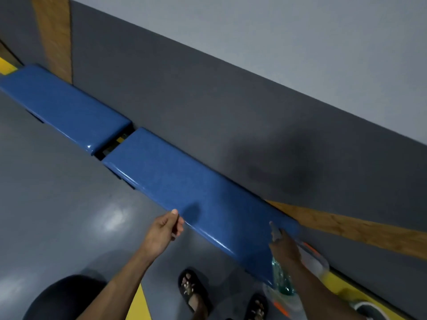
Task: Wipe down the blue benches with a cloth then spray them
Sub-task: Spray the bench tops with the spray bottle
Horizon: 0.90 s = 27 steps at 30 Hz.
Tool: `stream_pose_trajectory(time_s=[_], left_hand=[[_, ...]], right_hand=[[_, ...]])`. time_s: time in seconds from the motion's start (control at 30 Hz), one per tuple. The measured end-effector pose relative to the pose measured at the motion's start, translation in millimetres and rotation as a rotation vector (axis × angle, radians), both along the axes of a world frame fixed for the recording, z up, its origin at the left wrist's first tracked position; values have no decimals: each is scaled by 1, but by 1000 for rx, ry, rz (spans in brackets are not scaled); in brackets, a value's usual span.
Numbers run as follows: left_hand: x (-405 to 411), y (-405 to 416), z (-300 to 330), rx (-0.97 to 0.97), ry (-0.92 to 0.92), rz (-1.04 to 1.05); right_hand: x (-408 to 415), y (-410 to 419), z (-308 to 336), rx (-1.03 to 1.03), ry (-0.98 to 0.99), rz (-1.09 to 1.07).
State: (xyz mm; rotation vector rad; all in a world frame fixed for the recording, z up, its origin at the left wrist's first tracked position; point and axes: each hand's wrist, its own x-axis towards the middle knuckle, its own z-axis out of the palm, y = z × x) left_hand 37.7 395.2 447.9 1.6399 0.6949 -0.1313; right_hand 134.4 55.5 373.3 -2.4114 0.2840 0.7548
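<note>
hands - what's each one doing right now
Left hand: loosely curled, holds nothing.
Right hand: grips the spray bottle and a cloth.

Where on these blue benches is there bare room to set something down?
The near bench is bare from the gap to the left hand. The far bench looks bare too. The near end is crowded by the right hand holding the spray bottle.

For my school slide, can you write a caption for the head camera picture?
A person's right hand aims a spray bottle at a blue bench, left hand beside its front edge.
</note>
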Motion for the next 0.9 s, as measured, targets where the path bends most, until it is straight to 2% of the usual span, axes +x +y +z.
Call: stream_pose_trajectory(time_s=[0.17, 0.3, 0.4, 0.47, 0.6, 0.77, 0.9], left_hand=[[6, 55, 4, 22, -41, -27], [4, 89, 7, 69, -37, -19], [0, 110, 4, 103, -14, 5], [-2, 123, 2, 124, -2, 31], [-4, 148, -4, 172, 37, 57], [4, 177, -11, 209, 62, 54], [30, 194, -9, 232, 85, 29]], right_hand=[[14, 42, 13, -52, -88, -1], [2, 86, 13, -46, 12, 311], [-8, 128, 6, -162, 0, 617], [-15, 153, -7, -178, -2, 688], [-19, 188, -32, -189, 91, 563], [19, 206, -34, -22, 19, 276], [71, 203, -36, 115, 38, 92]])
